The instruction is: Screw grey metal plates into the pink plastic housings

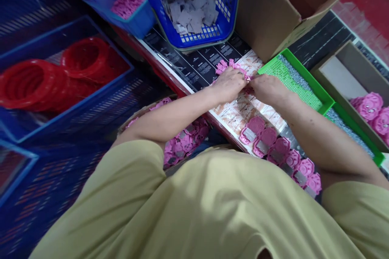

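Observation:
My left hand point(230, 83) and my right hand point(267, 88) meet over the table, fingers closed, at a small pink plastic piece point(249, 78). Its shape is mostly hidden by the fingers. Just beyond my left hand lies a little heap of small pink pieces point(223, 66). Nearer to my body, a row of pink plastic casings point(266, 139) runs along the table edge, several with a grey plate point(249, 134) on them. Right of my right hand is a green tray point(328, 107) holding small silvery parts point(293, 71).
At the back stand a blue basket point(182, 42) of grey plates and a cardboard box point(258, 20). A grey box point(343, 62) with pink parts is at right. On the left, blue crates point(121, 77) hold red rings point(30, 85). Pink parts point(185, 143) fill a container below the table edge.

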A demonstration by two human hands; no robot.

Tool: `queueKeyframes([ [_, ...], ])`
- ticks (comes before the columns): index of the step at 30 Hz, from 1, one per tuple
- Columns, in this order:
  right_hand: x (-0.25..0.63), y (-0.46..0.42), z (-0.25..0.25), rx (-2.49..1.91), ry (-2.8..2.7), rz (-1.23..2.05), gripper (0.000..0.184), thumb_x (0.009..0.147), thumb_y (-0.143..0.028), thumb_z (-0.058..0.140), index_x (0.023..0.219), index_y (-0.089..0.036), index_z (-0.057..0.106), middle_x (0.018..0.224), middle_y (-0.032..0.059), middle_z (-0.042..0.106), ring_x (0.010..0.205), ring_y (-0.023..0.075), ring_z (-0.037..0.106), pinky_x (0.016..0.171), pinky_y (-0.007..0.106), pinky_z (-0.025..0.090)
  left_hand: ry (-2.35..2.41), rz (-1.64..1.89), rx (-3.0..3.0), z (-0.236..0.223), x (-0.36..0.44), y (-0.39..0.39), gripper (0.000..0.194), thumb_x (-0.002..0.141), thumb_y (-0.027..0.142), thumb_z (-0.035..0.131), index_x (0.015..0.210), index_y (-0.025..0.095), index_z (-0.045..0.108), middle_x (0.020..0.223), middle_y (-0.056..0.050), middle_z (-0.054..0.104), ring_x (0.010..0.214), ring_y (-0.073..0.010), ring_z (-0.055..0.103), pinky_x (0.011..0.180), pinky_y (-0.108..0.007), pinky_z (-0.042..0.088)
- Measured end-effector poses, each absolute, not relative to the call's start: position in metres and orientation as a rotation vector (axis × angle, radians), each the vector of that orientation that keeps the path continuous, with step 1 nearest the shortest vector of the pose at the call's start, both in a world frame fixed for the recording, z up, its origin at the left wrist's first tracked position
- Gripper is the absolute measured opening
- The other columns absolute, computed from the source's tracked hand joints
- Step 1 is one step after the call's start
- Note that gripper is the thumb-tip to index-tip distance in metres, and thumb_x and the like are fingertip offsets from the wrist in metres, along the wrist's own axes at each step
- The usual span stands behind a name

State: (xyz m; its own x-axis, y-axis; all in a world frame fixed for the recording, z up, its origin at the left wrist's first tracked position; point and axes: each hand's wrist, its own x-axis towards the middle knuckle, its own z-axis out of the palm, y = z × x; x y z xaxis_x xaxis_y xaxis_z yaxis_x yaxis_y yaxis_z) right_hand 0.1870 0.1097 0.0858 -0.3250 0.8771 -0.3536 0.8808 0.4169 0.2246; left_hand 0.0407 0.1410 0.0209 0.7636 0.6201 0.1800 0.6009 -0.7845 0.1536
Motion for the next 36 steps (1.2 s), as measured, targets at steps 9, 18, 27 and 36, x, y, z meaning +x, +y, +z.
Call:
queueKeyframes([
  [9,0.202,0.062,0.096,1.458,2.309,-0.074,0.035,0.093,-0.01,0.04,0.104,-0.008,0.073,0.104,0.0214,0.069,0.101,0.0289,0.065,0.062,0.033,0.036,0.873,0.357,3.001,0.022,0.051,0.109,0.017,0.092,0.014,0.057,0.095,0.013,0.074,0.09,-0.011,0.072,0.103,-0.0263,0.062,0.085,-0.039,0.044],
  [18,0.244,0.039,0.082,1.833,2.402,-0.092,0.034,0.094,-0.019,0.044,0.113,-0.012,0.072,0.11,0.0164,0.074,0.095,0.0278,0.069,0.07,0.035,0.046,0.867,0.457,2.952,0.016,0.074,0.099,0.024,0.094,0.012,0.049,0.097,0.01,0.074,0.092,-0.012,0.072,0.103,-0.027,0.063,0.085,-0.038,0.048],
  [27,0.295,0.001,0.072,2.375,2.628,-0.83,0.023,0.081,-0.037,0.067,0.091,-0.021,0.08,0.085,0.0056,0.077,0.067,0.016,0.066,0.067,0.031,0.052,1.053,0.601,2.705,0.018,0.05,0.123,0.027,0.099,0.023,0.05,0.107,0.018,0.075,0.105,-0.006,0.071,0.108,-0.0239,0.064,0.096,-0.042,0.051],
  [36,0.301,-0.01,0.06,2.459,2.515,-1.146,0.03,0.079,-0.037,0.065,0.097,-0.019,0.08,0.079,0.006,0.076,0.064,0.017,0.065,0.069,0.034,0.054,1.066,0.153,2.678,0.04,0.02,0.087,0.026,0.096,0.032,0.057,0.115,0.024,0.073,0.107,-0.005,0.072,0.108,-0.0247,0.066,0.093,-0.039,0.053],
])
